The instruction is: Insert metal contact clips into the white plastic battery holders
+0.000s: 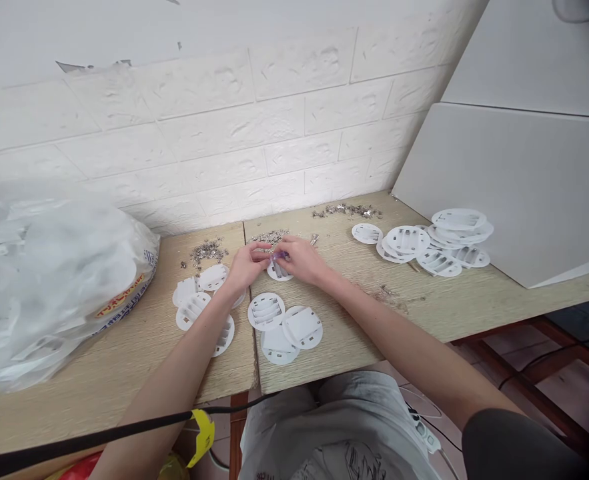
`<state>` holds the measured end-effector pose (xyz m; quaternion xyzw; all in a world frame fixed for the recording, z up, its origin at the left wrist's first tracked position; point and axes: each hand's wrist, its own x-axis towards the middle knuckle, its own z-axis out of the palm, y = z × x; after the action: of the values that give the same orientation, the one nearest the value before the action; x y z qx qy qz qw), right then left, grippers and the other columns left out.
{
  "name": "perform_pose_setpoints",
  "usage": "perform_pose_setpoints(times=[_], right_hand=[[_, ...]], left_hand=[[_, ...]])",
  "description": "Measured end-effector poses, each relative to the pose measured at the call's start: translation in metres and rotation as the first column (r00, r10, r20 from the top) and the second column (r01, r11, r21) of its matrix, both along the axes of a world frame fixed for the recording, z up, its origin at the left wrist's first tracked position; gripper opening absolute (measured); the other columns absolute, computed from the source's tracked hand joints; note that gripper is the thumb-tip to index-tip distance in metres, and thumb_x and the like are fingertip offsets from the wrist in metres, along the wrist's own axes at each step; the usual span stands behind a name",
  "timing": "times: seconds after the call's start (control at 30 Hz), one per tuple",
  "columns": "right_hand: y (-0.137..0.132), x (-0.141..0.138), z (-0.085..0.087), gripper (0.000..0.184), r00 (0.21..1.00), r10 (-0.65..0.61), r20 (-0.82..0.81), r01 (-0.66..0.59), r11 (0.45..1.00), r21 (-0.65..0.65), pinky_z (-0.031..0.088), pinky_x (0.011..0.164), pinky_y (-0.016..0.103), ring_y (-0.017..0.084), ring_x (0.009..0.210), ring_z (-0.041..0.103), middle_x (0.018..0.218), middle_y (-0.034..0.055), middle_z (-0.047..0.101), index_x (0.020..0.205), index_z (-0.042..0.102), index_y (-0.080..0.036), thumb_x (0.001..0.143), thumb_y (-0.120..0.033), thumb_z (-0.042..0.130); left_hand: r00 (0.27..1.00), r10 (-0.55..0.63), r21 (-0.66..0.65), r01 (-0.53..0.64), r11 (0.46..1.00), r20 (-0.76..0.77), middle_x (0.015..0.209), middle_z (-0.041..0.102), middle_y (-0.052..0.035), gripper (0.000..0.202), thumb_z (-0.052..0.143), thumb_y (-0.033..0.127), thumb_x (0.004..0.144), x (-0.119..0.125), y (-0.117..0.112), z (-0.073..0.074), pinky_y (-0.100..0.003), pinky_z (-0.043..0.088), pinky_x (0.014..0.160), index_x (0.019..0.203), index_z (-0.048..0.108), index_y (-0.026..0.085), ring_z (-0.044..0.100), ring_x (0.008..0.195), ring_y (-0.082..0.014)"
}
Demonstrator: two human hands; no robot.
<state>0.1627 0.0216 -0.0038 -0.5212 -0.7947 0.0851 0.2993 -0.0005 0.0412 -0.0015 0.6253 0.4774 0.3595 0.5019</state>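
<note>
A white round plastic battery case (280,272) lies on the table between my hands, partly covered by them. My right hand (301,260) is closed on a small purple tool (280,255) held over this case; its tip is hidden. At the left edge of the case is my left hand (247,270), its fingertips drawn together; whatever they pinch is too small to make out. Nearer to me lie three more round cases (267,312), overlapping. Beside my left forearm rests a group of several cases (193,310). Just beyond my fingers spreads a pile of small metal pieces (271,238).
More metal pieces lie in a left pile (209,251) and a back pile (351,211). Stacked cases (407,241) stand at right by a grey panel (514,193). A large plastic bag (59,280) fills the left side. A black strap (124,430) crosses the lower left.
</note>
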Motion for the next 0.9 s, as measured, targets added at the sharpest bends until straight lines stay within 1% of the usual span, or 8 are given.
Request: perform_pose_setpoints(times=[0.07, 0.17, 0.3, 0.4, 0.5, 0.63, 0.77, 0.9], right_hand=[[0.003, 0.008, 0.004, 0.017, 0.997, -0.038, -0.073, 0.037, 0.999, -0.020, 0.043, 0.073, 0.027, 0.017, 0.081, 0.059, 0.093, 0.0074, 0.067, 0.096, 0.067, -0.015, 0.083, -0.022, 0.057], [0.009, 0.026, 0.009, 0.026, 0.976, -0.183, -0.118, 0.176, 0.982, -0.069, 0.044, 0.075, 0.028, 0.018, 0.082, 0.061, 0.094, 0.0080, 0.068, 0.107, 0.063, -0.014, 0.082, -0.020, 0.058], [0.014, 0.054, 0.010, 0.031, 0.924, -0.383, -0.020, 0.380, 0.922, -0.072, 0.044, 0.079, 0.032, 0.022, 0.091, 0.061, 0.100, 0.0118, 0.067, 0.108, 0.060, -0.013, 0.080, -0.005, 0.050], [0.015, 0.066, 0.009, 0.035, 0.889, -0.455, 0.061, 0.458, 0.884, -0.089, 0.043, 0.080, 0.033, 0.025, 0.097, 0.059, 0.109, 0.0146, 0.064, 0.107, 0.060, -0.012, 0.078, 0.001, 0.045], [0.016, 0.069, 0.007, 0.040, 0.868, -0.476, 0.144, 0.492, 0.863, -0.113, 0.042, 0.077, 0.033, 0.027, 0.099, 0.058, 0.111, 0.0155, 0.064, 0.111, 0.059, -0.011, 0.076, 0.004, 0.044], [0.015, 0.067, 0.008, 0.041, 0.884, -0.403, 0.239, 0.427, 0.902, -0.059, 0.041, 0.080, 0.035, 0.029, 0.101, 0.056, 0.107, 0.0160, 0.064, 0.106, 0.064, -0.012, 0.075, 0.005, 0.044], [0.012, 0.062, 0.010, 0.039, 0.938, -0.236, 0.253, 0.240, 0.971, 0.015, 0.038, 0.087, 0.037, 0.027, 0.106, 0.052, 0.108, 0.0118, 0.062, 0.101, 0.070, -0.018, 0.076, 0.003, 0.047], [0.010, 0.060, 0.011, 0.031, 0.962, -0.094, 0.255, 0.105, 0.994, -0.029, 0.038, 0.090, 0.037, 0.026, 0.106, 0.052, 0.112, 0.0100, 0.062, 0.092, 0.074, -0.020, 0.081, -0.005, 0.050]], left_hand=[[1.000, 0.008, 0.011, -0.008, 1.000, -0.014, 0.084, 0.073, -0.0064, 0.038, 0.066, 0.012, 0.064, 0.000, 0.000, 0.001, -0.030, 0.048, 0.073, 0.102, 0.063, 0.016, 0.065, 0.074, -0.0164], [0.999, 0.028, 0.015, -0.028, 1.000, -0.045, 0.086, 0.073, -0.0075, 0.038, 0.067, 0.011, 0.063, 0.000, -0.002, 0.003, -0.032, 0.048, 0.076, 0.101, 0.064, 0.016, 0.066, 0.079, -0.0178], [0.997, 0.039, 0.000, -0.039, 0.999, -0.064, 0.087, 0.073, -0.0080, 0.038, 0.066, 0.009, 0.065, 0.001, -0.005, 0.005, -0.032, 0.049, 0.077, 0.102, 0.064, 0.015, 0.066, 0.082, -0.0187], [0.998, 0.025, 0.004, -0.025, 1.000, -0.063, 0.086, 0.072, -0.0080, 0.038, 0.064, 0.008, 0.065, 0.001, -0.004, 0.004, -0.032, 0.049, 0.077, 0.103, 0.064, 0.015, 0.066, 0.084, -0.0193], [0.998, 0.007, 0.015, -0.007, 1.000, -0.061, 0.087, 0.072, -0.0081, 0.039, 0.062, 0.007, 0.066, 0.001, -0.003, 0.003, -0.032, 0.050, 0.076, 0.103, 0.063, 0.015, 0.066, 0.084, -0.0191], [0.996, -0.007, 0.073, 0.014, 0.997, -0.094, 0.095, 0.072, -0.0093, 0.038, 0.060, 0.006, 0.067, 0.001, -0.003, 0.003, -0.032, 0.051, 0.078, 0.104, 0.063, 0.015, 0.065, 0.087, -0.0185], [0.989, 0.014, 0.156, 0.010, 0.988, -0.150, 0.094, 0.072, -0.0088, 0.030, 0.063, 0.006, 0.064, 0.003, -0.003, 0.003, -0.032, 0.053, 0.077, 0.093, 0.068, 0.015, 0.066, 0.083, -0.0181], [0.968, 0.034, 0.198, 0.016, 0.980, -0.247, 0.088, 0.074, -0.0080, 0.021, 0.063, 0.010, 0.067, 0.003, -0.002, 0.001, -0.033, 0.054, 0.074, 0.084, 0.073, 0.016, 0.066, 0.077, -0.0188]])
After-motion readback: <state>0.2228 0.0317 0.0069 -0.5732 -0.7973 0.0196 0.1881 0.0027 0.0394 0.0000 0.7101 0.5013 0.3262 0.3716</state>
